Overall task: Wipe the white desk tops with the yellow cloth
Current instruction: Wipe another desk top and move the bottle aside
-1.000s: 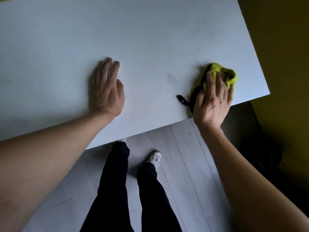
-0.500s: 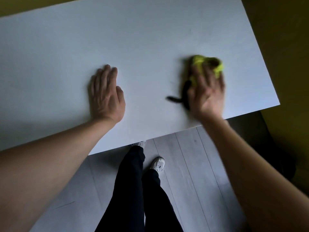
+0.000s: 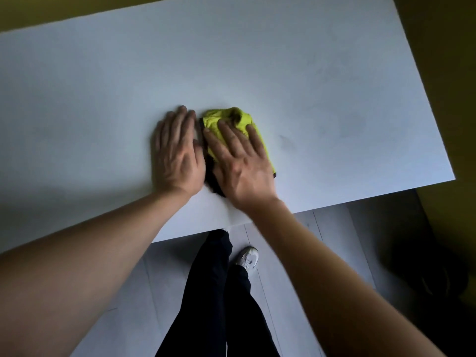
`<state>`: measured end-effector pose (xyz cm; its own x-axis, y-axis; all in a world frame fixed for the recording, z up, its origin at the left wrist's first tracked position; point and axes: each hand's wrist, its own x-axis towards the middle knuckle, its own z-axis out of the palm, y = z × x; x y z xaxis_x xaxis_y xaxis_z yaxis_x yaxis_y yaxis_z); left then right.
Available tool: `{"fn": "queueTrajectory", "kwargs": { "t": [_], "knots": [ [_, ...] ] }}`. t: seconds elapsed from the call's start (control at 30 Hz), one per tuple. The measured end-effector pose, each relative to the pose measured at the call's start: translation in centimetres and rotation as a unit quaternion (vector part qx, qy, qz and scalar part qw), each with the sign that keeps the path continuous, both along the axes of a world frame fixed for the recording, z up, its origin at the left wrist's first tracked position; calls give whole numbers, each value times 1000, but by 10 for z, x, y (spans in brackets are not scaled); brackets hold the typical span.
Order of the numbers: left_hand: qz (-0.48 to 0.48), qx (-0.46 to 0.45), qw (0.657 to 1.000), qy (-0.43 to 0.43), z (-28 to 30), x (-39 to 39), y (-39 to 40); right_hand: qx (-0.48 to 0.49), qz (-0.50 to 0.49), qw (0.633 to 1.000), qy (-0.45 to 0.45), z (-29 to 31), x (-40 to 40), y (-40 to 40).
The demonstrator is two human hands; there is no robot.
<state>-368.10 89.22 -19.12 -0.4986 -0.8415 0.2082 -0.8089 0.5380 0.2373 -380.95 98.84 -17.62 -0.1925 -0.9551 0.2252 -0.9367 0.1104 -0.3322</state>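
Observation:
The white desk top (image 3: 322,94) fills the upper part of the head view. A bunched yellow cloth (image 3: 234,119) with a black edge lies on it near the middle of the front edge. My right hand (image 3: 238,161) presses flat on the cloth with straight, spread fingers. My left hand (image 3: 177,153) rests flat on the desk just to the left of the cloth, almost touching my right hand. Part of the cloth is hidden under my right palm.
A faint dark smudge (image 3: 286,140) marks the desk to the right of the cloth. The desk's front edge runs above my legs (image 3: 226,292) and the grey plank floor (image 3: 332,233). A yellow wall lies right, with a dark object (image 3: 427,274) on the floor.
My right hand has slid the cloth leftward across the desk from near the right corner to right beside my left hand. My left hand stays flat on the desk.

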Motion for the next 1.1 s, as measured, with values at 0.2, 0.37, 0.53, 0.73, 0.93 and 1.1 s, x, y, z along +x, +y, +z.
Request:
{"fn": "queueTrajectory", "kwargs": {
  "t": [0.2,0.37,0.53,0.73,0.93,1.1],
  "knots": [
    [8,21,1000,-17,1,-2,2,40,-233,971,28,-6,-143,23],
    [11,18,1000,-17,2,-5,3,62,-338,939,16,-2,-146,1],
    [4,10,1000,-9,2,-2,1,7,-62,998,20,-5,-40,-36],
    [1,9,1000,-1,13,-4,-18,-18,11,999,33,-7,-77,-39],
    [-4,26,999,-43,14,-13,-71,66,-291,954,11,-2,-180,-39],
    [-14,38,998,-37,13,-29,-103,32,-271,962,15,-4,-127,-65]
  ]
}}
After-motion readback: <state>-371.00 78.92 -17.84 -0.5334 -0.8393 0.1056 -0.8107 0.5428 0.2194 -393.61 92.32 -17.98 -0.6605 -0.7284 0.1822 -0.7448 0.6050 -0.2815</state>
